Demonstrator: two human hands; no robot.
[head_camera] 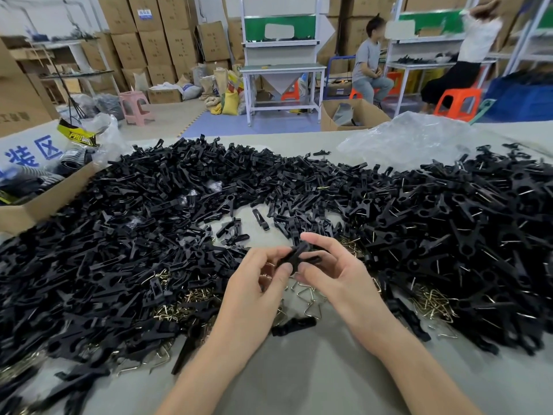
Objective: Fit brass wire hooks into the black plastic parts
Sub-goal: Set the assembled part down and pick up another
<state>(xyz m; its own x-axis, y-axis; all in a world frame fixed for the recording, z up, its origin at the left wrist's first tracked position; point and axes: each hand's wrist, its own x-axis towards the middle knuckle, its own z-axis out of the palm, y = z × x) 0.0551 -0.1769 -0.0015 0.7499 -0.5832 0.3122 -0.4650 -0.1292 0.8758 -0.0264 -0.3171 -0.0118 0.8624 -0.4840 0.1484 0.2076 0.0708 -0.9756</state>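
Both hands [302,274] pinch black part [299,255]

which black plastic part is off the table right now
The black plastic part pinched between the left hand and right hand. It alone is lifted; the rest lie loose on the table.

The black plastic parts [134,235] look smooth and mostly matt, with a faint sheen on their flat faces, while the brass wire hooks [431,304] are thin yellowish metal that glints. The table [299,372] top is dull grey-green, the cardboard box [39,205] matt brown, and the plastic bag [404,139] clear, crinkled and glossy.
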